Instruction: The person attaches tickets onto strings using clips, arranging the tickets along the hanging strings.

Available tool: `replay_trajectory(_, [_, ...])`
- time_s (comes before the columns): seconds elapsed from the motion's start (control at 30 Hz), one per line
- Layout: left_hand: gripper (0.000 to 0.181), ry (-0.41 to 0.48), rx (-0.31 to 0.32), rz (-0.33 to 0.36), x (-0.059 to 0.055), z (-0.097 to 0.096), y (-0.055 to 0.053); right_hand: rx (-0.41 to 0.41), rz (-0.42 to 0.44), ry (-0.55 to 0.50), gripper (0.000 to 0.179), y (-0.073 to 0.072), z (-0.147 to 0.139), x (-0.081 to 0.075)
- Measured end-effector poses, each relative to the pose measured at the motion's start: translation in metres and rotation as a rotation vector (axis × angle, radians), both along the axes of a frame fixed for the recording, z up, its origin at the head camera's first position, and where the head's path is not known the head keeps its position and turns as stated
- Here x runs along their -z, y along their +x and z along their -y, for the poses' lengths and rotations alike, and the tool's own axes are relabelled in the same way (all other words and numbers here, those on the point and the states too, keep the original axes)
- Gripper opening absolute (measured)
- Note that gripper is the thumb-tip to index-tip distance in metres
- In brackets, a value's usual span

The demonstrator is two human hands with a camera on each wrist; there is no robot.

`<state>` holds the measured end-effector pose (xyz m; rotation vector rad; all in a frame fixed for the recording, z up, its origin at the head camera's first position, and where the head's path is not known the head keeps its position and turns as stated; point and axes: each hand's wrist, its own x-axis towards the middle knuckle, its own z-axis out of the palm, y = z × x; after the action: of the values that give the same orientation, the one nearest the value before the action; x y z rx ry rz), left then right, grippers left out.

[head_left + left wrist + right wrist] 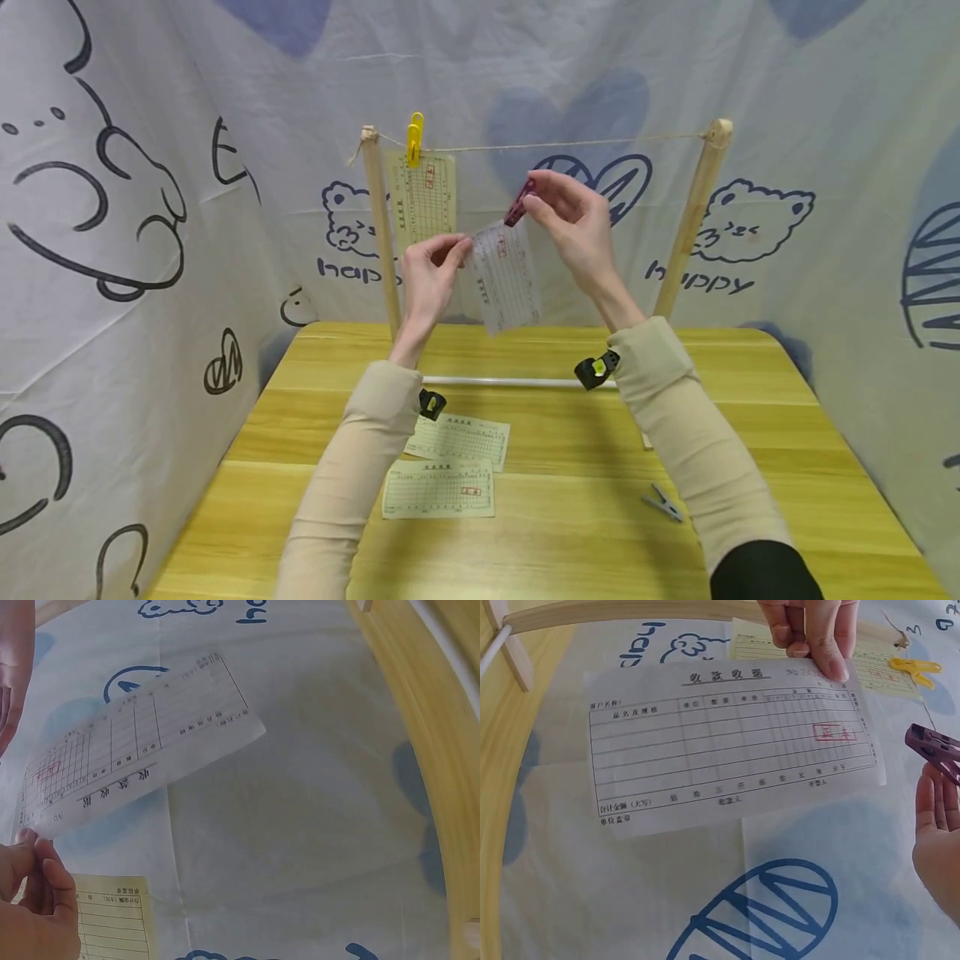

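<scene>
My left hand (429,279) pinches a white printed receipt slip (506,283) by its upper left corner, and the slip hangs tilted in the air. A red stamp box and ruled lines show on it in the right wrist view. My right hand (581,225) holds a dark purple clothespin (933,747) between thumb and fingers. The clothespin is near the slip's upper edge, with a gap between them in the right wrist view. Behind the left hand, a yellow clothespin (415,140) fastens a yellow receipt slip (427,196) to the string (540,147).
The string runs between two wooden posts (693,217). On the wooden table (562,533) lie two more receipt slips, the nearer (438,492) touching the farther (468,440). A grey clothespin (663,503) lies at the right, and a white rod (517,382) crosses low between the posts.
</scene>
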<state>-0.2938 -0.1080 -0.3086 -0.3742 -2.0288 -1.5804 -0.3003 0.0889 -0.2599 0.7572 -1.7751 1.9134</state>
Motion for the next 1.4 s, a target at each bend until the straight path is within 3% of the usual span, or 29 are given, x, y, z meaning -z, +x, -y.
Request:
replay_trajectory(0.47, [0.018,-0.073,-0.052,-0.024,-0.015,-0.003,-0.003,0.053,-0.034,0.049,0.032,-0.005,0.009,-0.019])
replay_trajectory(0.67, [0.018,-0.029,-0.054,-0.041,-0.021,-0.006,-0.005,0.06,-0.077,0.031,0.029,-0.007,0.012,-0.025])
replay_trajectory(1.03, [0.021,0.118,-0.062,-0.079,-0.034,-0.012,-0.01,0.107,-0.159,0.094,0.028,-0.013,0.015,-0.035])
replay_trajectory(1.4, [0.024,0.148,-0.089,-0.114,-0.048,-0.012,-0.015,0.163,-0.225,0.079,0.023,-0.014,0.022,-0.051])
